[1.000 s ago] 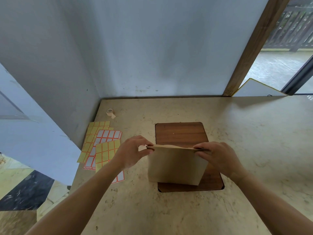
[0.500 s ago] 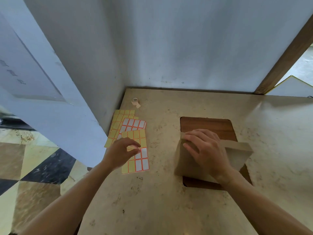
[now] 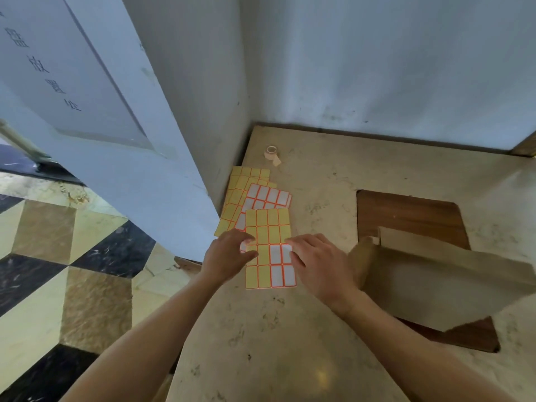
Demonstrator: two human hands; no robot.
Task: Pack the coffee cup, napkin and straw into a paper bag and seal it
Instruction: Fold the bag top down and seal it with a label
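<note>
One paper bag (image 3: 441,282) is standing on the wooden board (image 3: 406,216) at the right of the counter (image 3: 290,343), its top folded over and nobody touching it. Just left of it, both hands are pressing on the nearest sticker sheet (image 3: 268,227): the left hand (image 3: 229,258) is curling its fingers at the sheet's left edge, perhaps picking at a label, while the right hand (image 3: 317,262) is lying open and flat. More sticker sheets (image 3: 255,187) are lying beyond, near a small tape roll (image 3: 271,152).
</note>
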